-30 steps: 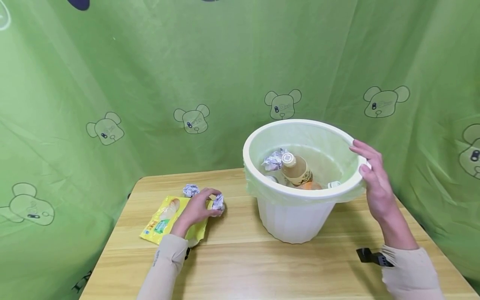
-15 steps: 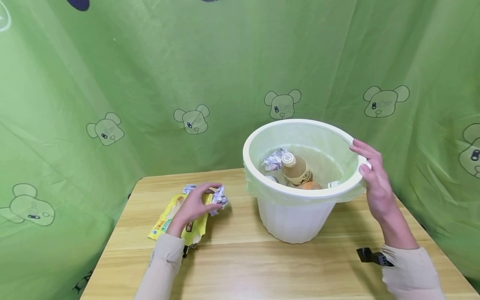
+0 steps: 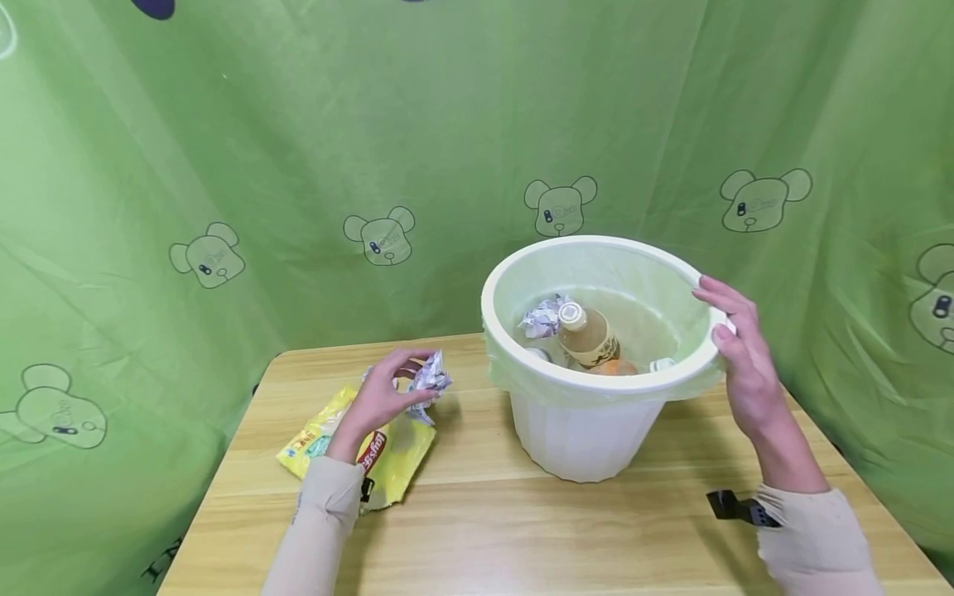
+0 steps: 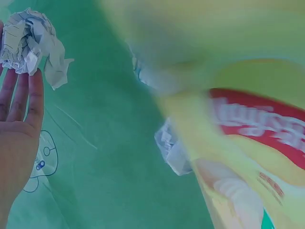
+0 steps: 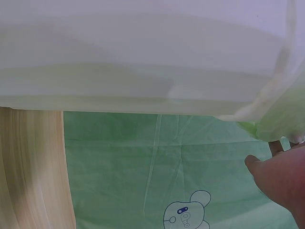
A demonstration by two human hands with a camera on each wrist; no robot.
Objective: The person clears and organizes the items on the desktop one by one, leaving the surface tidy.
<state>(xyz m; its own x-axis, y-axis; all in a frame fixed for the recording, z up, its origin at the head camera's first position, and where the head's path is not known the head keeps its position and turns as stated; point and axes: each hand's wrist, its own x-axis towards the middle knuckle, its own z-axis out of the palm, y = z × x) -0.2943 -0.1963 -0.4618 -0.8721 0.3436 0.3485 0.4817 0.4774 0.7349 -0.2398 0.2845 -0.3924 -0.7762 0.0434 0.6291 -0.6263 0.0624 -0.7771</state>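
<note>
My left hand (image 3: 376, 397) pinches a crumpled paper ball (image 3: 429, 382) between thumb and fingers, just above a yellow Lay's chip bag (image 3: 406, 459) on the table. That bag fills much of the left wrist view, where the held paper ball (image 4: 33, 45) shows at the upper left. Another crumpled paper ball (image 4: 174, 150) lies partly behind the bag; in the head view my hand hides most of it. My right hand (image 3: 753, 372) grips the rim of a white trash bin (image 3: 585, 439) on its right side, thumb and fingers on the rim over the pale green liner.
Inside the bin lie a brown drink bottle (image 3: 590, 338), crumpled paper (image 3: 542, 319), an orange item (image 3: 619, 367) and a small white item (image 3: 661, 364). The wooden table (image 3: 477, 530) ends at a green curtain (image 3: 447, 124) hanging behind and at both sides.
The left hand has lifted the paper ball slightly, up and away from the table. The chip bag has shifted and turned, its red label now showing. The right hand and bin stay put.
</note>
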